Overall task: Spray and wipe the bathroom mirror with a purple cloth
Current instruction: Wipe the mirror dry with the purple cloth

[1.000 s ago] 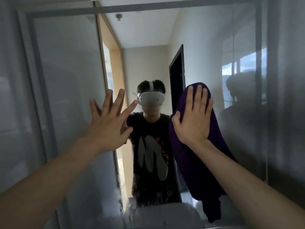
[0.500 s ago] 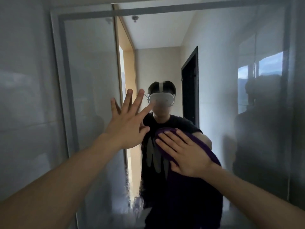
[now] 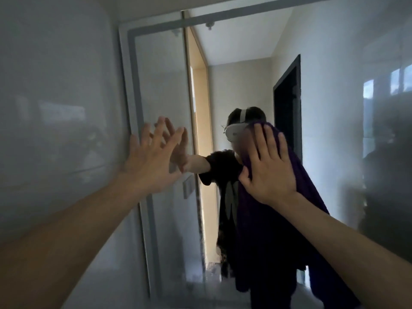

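Hands, 2, both flat with fingers straight. Your left hand (image 3: 151,161): fingers spread, fingertips at the mirror (image 3: 160,74) glass, meeting their own reflection near its left edge. Mirror: hazy, streaked low down; it reflects a doorway (image 3: 200,134) and a headset wearer (image 3: 236,130). Your right hand (image 3: 270,172): open palm pressing the purple cloth (image 3: 267,241) against the glass. Purple cloth: pinned under that palm at centre, its loose length hanging down below your wrist.
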`<move>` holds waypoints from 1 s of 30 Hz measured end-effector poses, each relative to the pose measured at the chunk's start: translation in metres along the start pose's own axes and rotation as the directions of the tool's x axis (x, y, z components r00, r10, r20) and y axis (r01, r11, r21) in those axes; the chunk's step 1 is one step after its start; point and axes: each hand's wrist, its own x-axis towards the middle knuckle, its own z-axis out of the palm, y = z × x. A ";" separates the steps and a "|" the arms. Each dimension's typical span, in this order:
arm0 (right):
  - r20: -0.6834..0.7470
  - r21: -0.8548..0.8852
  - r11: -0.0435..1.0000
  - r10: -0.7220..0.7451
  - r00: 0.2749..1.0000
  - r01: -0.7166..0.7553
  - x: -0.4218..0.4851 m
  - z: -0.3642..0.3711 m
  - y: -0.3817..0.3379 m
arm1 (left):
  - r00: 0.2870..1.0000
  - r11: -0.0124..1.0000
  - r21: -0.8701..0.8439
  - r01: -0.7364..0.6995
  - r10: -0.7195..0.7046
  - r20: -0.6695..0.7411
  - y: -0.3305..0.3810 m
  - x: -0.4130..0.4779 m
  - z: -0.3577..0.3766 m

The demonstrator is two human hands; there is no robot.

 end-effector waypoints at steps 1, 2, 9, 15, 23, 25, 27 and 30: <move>0.001 0.025 0.999 -0.025 1.000 0.025 0.004 0.001 -0.013 | 1.000 0.999 0.020 0.025 -0.025 0.001 -0.010 -0.003 0.007; 0.004 0.051 0.998 -0.049 0.999 0.049 0.005 0.002 -0.026 | 0.999 0.999 0.029 0.034 -0.034 0.003 -0.018 -0.006 0.013; -0.009 0.131 0.956 -0.263 0.965 0.262 -0.022 0.035 -0.104 | 1.000 1.000 -0.023 0.004 -0.004 0.010 -0.036 -0.003 0.034; 0.117 0.055 0.727 -0.685 0.719 0.684 -0.049 0.058 -0.102 | 1.000 0.997 -0.076 -0.010 0.011 0.019 -0.038 -0.004 0.037; -0.028 -0.052 0.914 -0.404 0.914 0.402 0.073 -0.004 -0.058 | 0.999 0.994 -0.105 -0.010 0.015 0.049 -0.039 -0.001 0.037; -0.054 -0.027 0.953 -0.302 0.952 0.301 0.096 -0.012 -0.068 | 0.998 0.990 -0.139 -0.011 0.020 0.063 -0.038 0.000 0.035; -0.080 0.035 0.974 -0.220 0.972 0.223 0.109 -0.014 -0.087 | 0.998 0.973 -0.231 -0.019 0.033 0.058 -0.041 -0.002 0.029; -0.103 0.110 0.980 -0.157 0.982 0.168 0.116 -0.011 -0.119 | 0.986 0.907 -0.418 -0.058 -0.014 -0.168 -0.049 -0.010 0.018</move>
